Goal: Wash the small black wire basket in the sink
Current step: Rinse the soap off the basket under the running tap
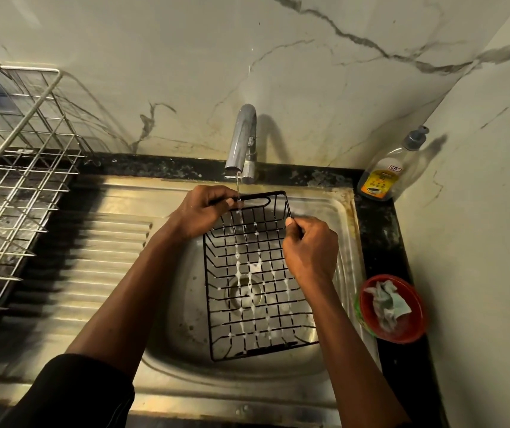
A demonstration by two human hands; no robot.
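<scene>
We hold black wire basket over sink, under tap. Left hand curled tight round top rim. Right hand pinching side wire. Thin water running. White soap foam on wires, so scrubbing looks done; rinsing left.

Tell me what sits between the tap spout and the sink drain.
In the head view, the black wire basket, soap-flecked, lies between the tap spout and the drain, under a thin water stream.
</scene>
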